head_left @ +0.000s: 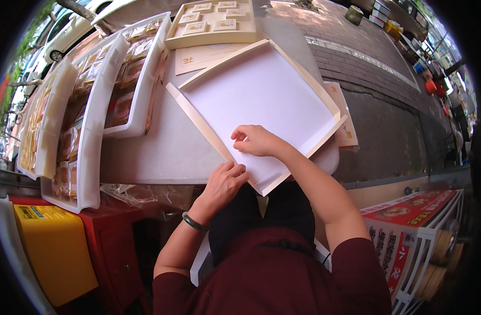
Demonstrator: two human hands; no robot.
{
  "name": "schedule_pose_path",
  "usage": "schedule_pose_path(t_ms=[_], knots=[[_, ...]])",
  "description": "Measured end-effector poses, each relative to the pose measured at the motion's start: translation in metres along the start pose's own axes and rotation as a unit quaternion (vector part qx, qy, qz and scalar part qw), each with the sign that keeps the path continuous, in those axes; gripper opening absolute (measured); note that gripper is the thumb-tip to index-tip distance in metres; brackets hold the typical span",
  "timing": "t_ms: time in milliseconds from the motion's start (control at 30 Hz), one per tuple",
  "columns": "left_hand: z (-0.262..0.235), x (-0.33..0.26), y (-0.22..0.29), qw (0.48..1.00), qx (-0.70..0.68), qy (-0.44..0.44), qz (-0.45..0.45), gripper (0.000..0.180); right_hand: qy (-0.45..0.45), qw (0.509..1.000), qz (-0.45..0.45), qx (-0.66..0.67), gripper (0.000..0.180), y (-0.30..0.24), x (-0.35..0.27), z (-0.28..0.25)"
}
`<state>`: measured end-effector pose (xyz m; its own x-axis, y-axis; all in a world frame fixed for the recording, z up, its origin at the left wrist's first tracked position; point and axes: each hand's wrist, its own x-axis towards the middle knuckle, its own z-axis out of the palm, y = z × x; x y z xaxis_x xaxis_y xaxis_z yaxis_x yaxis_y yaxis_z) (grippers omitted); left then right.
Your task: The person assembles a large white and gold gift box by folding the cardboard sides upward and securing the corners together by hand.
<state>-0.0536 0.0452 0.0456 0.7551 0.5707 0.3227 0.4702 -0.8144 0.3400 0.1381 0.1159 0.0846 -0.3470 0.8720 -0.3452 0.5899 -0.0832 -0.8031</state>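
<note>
A shallow, cream-walled box [261,94] with a smooth white floor is slanting lengthwise from far left to near right on the bench [146,163], left fingers [236,170] bunching at its wall [201,124], grip unclear, right fingers [244,130] curling loosely.

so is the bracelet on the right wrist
No, the dark green bracelet circles the wrist of the left hand, and the wrist of the right hand is bare.

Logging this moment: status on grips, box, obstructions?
Left grip at box, near corner; right grip curled over it. Box open, angled on table. White trays stand left, apart from box.
</note>
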Motion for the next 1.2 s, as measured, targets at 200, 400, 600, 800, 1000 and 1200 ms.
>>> schedule_pose_path(t_ms=[200,400,600,800,1000,1200], knots=[[0.001,0.01,-0.001,0.999,-0.02,-0.042,-0.005,0.008,-0.007,0.99,-0.113,-0.084,0.024,0.014,-0.085,-0.028],[-0.003,0.015,0.018,0.993,0.016,-0.108,-0.042,0.008,0.017,0.969,-0.166,-0.182,0.016,0.045,-0.105,-0.009],[-0.008,0.017,0.023,0.995,-0.052,-0.069,-0.055,0.003,0.086,0.973,-0.143,-0.157,0.021,0.047,-0.103,0.005],[-0.007,0.019,0.019,0.992,-0.079,-0.081,-0.056,0.009,0.116,0.949,-0.178,-0.235,0.036,0.029,-0.141,0.0],[0.001,0.013,0.017,0.994,-0.095,-0.038,-0.04,0.013,0.199,0.888,-0.227,-0.348,0.038,0.06,-0.146,0.035],[0.006,0.007,0.013,0.994,-0.107,0.002,-0.034,0.015,0.228,0.876,-0.242,-0.348,0.031,0.063,-0.137,0.045]])
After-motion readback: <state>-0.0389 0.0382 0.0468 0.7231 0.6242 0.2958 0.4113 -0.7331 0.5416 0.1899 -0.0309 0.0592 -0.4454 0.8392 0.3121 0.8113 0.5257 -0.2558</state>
